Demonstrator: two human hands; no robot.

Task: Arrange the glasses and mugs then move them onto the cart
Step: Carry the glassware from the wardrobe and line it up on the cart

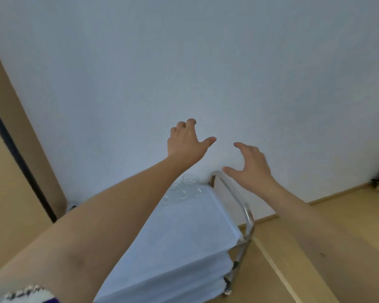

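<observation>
Both empty: left hand [185, 142] loosely curled, right hand [250, 164] spread, raised over the cart [184, 232]. Clear glasses [185, 189] clustered at top shelf's far end, beside the metal handle [234, 193]. Risk: hard to see, easily toppled by a careless reach.

Both arms bare, stretched forward and up. Left arm [110, 217] entered from lower left, patterned sleeve [24, 294] at its base. Left hand [187, 144] seen from back, fingers curled loosely at top, thumb stuck out toward right, holding nothing. Right arm [319, 224] came in from lower right. Right hand [253, 165] lay lower than left, fingers loosely spread and slightly bent, thumb pointing left, also holding nothing. Hands apart, thumbs aimed toward each other across gap
</observation>
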